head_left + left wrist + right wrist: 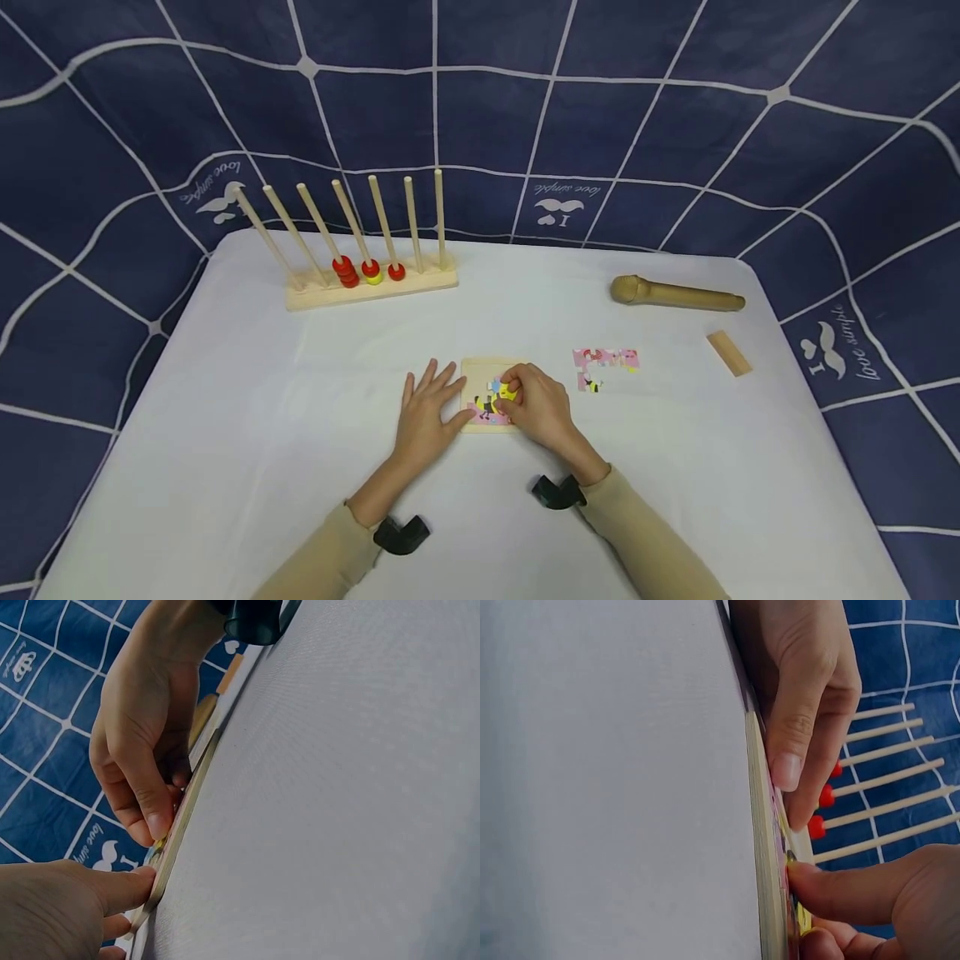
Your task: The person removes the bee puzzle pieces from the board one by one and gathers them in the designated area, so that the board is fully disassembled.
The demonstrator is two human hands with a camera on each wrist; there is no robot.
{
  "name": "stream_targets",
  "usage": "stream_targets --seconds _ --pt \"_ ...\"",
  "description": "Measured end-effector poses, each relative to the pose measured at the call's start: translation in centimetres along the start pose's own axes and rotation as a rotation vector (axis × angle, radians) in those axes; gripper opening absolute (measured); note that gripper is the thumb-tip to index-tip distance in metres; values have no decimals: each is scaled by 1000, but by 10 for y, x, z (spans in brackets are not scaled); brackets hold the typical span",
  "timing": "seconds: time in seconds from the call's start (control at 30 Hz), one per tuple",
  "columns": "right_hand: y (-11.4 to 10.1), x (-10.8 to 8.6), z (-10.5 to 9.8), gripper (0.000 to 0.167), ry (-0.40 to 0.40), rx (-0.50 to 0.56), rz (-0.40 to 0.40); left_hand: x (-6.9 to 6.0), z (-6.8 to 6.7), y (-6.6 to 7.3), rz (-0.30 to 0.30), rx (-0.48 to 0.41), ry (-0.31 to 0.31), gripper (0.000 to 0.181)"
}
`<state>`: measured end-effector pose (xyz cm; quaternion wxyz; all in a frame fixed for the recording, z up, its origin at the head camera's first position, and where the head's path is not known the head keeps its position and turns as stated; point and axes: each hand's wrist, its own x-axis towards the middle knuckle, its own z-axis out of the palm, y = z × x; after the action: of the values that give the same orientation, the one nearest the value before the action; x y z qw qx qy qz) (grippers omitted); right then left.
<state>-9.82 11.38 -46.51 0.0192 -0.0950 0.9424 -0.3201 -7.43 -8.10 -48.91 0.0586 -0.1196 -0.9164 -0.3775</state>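
A light wooden puzzle tray (480, 368) lies at the middle of the table, its lower part filled with pink and yellow pieces (487, 410). My left hand (424, 421) is spread at the tray's left side, thumb resting on its lower left edge; the left wrist view shows that thumb (124, 889) on the rim. Thumb and fingertips of my right hand (542, 408) pinch a yellow piece (509, 390) over the tray's right part. In the right wrist view, my right hand (877, 896) holds the yellow piece (804, 919) low against the tray. The fingertips partly hide it.
Loose pink puzzle pieces (607, 358) lie right of the tray. Farther right are a small wooden block (729, 353) and a brown wooden stick with a rounded end (675, 295). A peg rack (371, 290) with red and yellow beads stands at the back left.
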Motion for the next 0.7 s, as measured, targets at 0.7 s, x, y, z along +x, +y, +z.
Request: stream_targets --seconds 0.7 --pt "1 1 -4 26 -9 224 19 0 0 -1 10 -13 11 53"
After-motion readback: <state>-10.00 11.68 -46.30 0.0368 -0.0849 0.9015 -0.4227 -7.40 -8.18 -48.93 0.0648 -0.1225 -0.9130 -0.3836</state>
